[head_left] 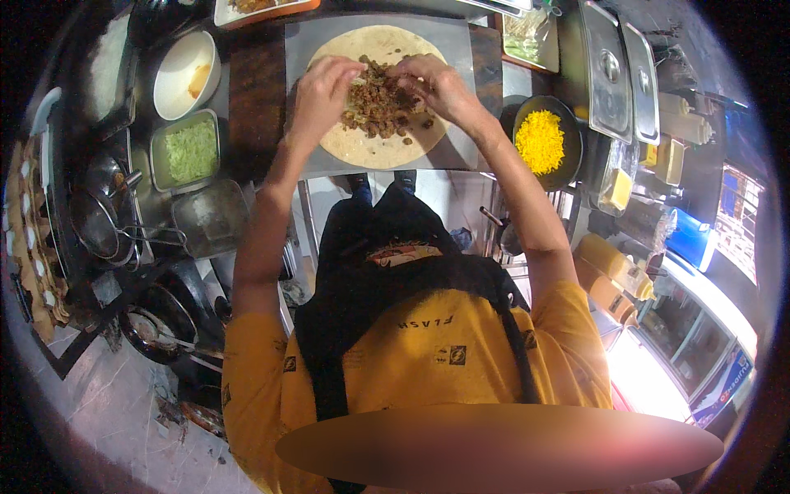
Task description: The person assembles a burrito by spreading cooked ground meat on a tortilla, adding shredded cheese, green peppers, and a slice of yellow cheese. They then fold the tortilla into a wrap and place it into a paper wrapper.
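Note:
A large round flour tortilla [383, 156] lies on a sheet of white paper [296, 160] at the far middle. Crumbled brown meat filling [383, 111] is heaped across its centre, with some pale shreds near the top left of the heap. Over the tortilla's left side is my left hand [323, 89], its fingers drawn together at the edge of the filling. Opposite it, my right hand [442, 86] bends its fingers down at the filling's upper right. Both hands look closed in a pinch; anything small between the fingertips is hidden.
Left of the dark board [251, 107] are a white bowl [188, 74], a tub of shredded lettuce [191, 152] and pans [156, 325]. On the right stand a dark bowl of yellow shreds [539, 142], lidded metal containers [609, 70] and sauce bottles [617, 267].

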Demonstrator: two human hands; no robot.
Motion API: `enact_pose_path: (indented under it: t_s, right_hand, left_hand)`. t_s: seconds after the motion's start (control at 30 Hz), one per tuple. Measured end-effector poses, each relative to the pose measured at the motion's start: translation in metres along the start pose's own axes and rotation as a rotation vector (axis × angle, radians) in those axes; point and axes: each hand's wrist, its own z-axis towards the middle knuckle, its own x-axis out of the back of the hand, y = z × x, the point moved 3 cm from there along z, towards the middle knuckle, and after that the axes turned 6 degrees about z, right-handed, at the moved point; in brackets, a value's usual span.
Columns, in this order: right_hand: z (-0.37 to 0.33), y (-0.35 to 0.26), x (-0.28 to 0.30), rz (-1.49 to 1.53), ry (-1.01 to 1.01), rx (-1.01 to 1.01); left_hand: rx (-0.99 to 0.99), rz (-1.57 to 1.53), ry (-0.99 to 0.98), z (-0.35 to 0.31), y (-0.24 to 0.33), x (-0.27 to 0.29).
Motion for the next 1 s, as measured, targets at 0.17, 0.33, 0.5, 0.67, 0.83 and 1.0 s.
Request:
enact_pose_path:
  t_s: [0.17, 0.33, 0.5, 0.67, 0.83, 1.0]
  right_hand:
    - [0.023, 0.037, 0.002, -0.257, -0.037, -0.007]
    - [0.033, 0.07, -0.006, -0.446, -0.083, -0.046]
    - [0.027, 0.064, -0.015, -0.279, -0.231, -0.054]
    - [0.026, 0.056, -0.014, -0.182, -0.229, -0.032]
    - [0.029, 0.06, -0.015, -0.332, -0.193, 0.019]
    - [0.03, 0.045, -0.007, -0.256, -0.234, 0.009]
  left_hand:
    - [-0.117, 0.207, -0.139, 0.04, -0.033, -0.016]
    - [-0.132, 0.324, -0.318, 0.054, -0.034, -0.04]
    - [-0.066, 0.223, -0.483, 0.046, -0.042, -0.042]
    - [-0.116, 0.189, -0.478, 0.046, -0.035, -0.039]
    - [-0.126, 0.171, -0.434, 0.051, -0.03, -0.042]
    - [-0.069, 0.12, -0.499, 0.049, -0.041, -0.043]
